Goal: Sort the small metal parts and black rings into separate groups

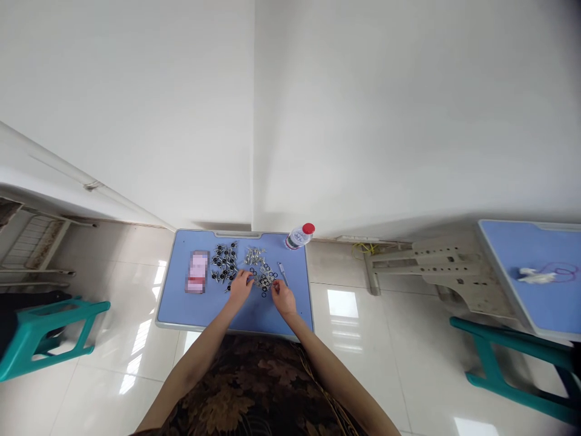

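Left hand point(240, 286) and right hand point(284, 298), fingers curved over small black rings point(264, 280) on blue desktop point(175, 303); grip on any piece: view too small to tell.

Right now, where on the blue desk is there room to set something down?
Bare desktop shows near left, between the blurred pink package and the left hand, and along the right edge beside the tool. The centre is crowded: black rings and silver parts lie by the right hand.
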### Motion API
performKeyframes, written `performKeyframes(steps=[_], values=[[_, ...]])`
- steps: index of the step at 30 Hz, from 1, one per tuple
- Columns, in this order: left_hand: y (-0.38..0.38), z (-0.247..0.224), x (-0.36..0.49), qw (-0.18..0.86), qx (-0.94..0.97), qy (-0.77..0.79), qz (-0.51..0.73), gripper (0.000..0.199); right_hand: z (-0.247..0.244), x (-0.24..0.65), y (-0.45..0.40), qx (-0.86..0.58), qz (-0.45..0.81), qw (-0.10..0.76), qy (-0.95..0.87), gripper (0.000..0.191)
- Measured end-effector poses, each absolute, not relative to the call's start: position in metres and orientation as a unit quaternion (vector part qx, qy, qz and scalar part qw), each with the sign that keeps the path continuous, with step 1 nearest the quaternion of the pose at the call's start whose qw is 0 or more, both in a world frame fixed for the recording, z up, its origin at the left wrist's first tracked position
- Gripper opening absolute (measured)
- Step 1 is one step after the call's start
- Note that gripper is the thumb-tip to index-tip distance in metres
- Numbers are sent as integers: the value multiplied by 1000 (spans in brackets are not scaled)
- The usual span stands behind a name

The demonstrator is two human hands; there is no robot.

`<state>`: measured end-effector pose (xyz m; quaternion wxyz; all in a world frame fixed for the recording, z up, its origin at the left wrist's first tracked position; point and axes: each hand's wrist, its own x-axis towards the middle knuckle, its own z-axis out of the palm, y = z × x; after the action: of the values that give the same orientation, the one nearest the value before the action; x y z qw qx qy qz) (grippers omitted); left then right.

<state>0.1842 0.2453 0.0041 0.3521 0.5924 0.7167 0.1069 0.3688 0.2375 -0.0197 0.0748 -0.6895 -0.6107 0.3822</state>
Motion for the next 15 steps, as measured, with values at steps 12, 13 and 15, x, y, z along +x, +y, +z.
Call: performKeyframes(steps=[12,13,15], values=[[258,11,191,335,626,704,15,21,-26,376,228,-695,357,32,-623,23],[257,10,190,335,624,706,26,24,-26,375,228,-694,354,28,-626,22],[254,7,190,338,622,704,52,29,-27,374,229,-693,346,24,-632,23]])
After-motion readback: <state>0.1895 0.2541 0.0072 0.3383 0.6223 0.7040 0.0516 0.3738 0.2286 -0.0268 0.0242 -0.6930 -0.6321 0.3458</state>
